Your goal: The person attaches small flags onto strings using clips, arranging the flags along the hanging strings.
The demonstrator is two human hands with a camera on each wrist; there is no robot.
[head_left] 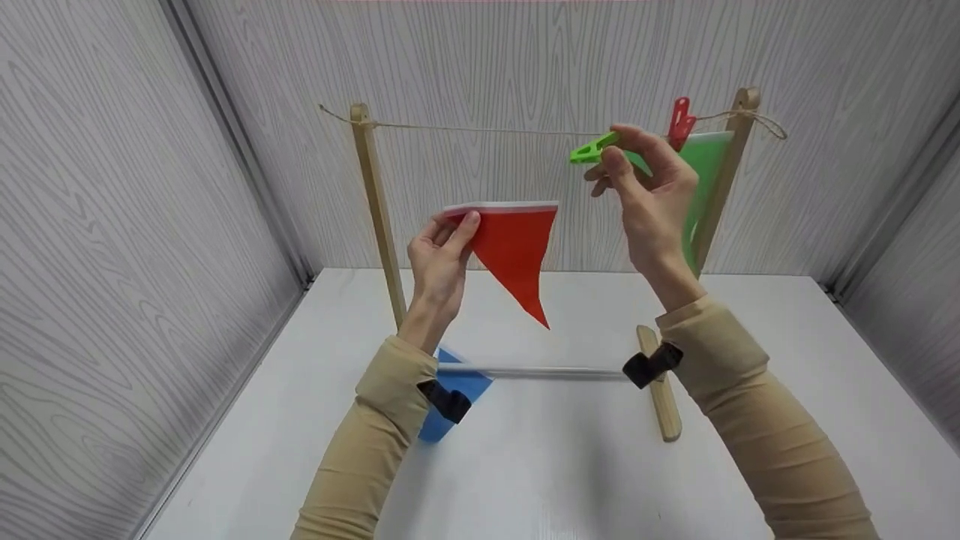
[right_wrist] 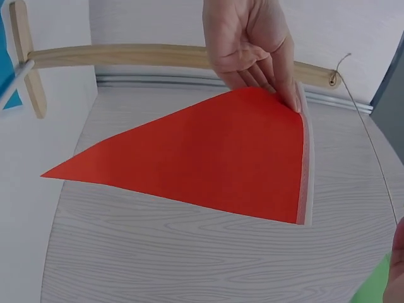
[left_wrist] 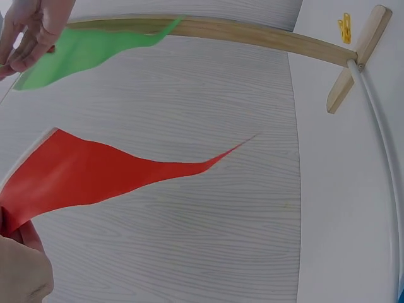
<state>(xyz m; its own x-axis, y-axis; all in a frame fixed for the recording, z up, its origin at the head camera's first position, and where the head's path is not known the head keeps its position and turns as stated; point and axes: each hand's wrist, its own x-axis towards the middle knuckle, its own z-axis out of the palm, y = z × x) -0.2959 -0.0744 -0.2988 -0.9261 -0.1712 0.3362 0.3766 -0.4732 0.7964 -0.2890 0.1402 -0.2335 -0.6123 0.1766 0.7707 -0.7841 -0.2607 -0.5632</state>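
Observation:
My left hand (head_left: 439,262) pinches the white-edged top left corner of a red triangular pennant (head_left: 517,240), whose tip hangs down. In the head view, a green clothespin (head_left: 592,148) is pinched between thumb and fingers of my right hand (head_left: 652,195), beside the string (head_left: 487,130). A red clothespin (head_left: 680,124) sits on that string near the right post, at the top of a green pennant (head_left: 705,180). My right hand partly covers the green pennant. In the right wrist view, the red pennant (right_wrist: 208,158) hangs from the left hand's fingers, apart from the string.
Wooden posts stand at left (head_left: 375,202) and right (head_left: 724,187), with the string tied between them. A white rod (head_left: 555,372) runs low between the wooden feet (head_left: 660,390). A blue pennant (head_left: 465,382) lies by the left forearm. A yellow clothespin (left_wrist: 344,29) rests near one foot.

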